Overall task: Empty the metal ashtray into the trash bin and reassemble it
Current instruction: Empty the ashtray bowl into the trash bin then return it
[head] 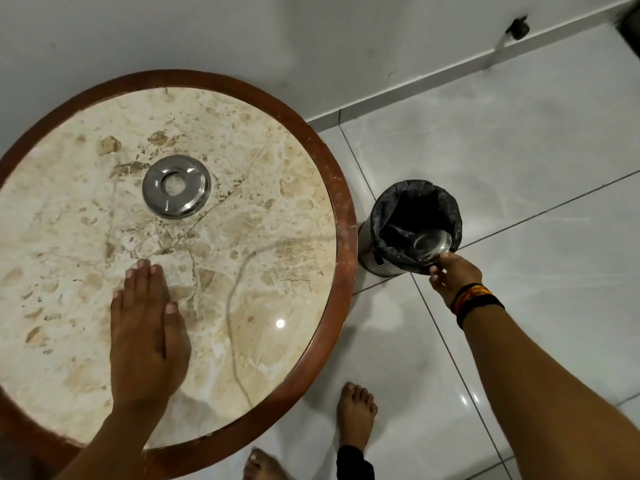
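Head view: ashtray bowl (433,244) in right hand (452,276), over bin (415,216).

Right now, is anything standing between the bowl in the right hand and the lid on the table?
Nothing visible: the marble table is bare between the ashtray bowl, held over the bin, and the lid.

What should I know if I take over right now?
Left hand: flat on the marble table, holding nothing.
Right hand: gripping the ashtray bowl, tipped over the trash bin on the floor.
Ashtray lid: on the table, apart from the bowl.
Done: lid off, bowl at the bin.
Left: finish tipping, bring the bowl back, put the lid on. Whether the bowl is empty, I cannot tell.
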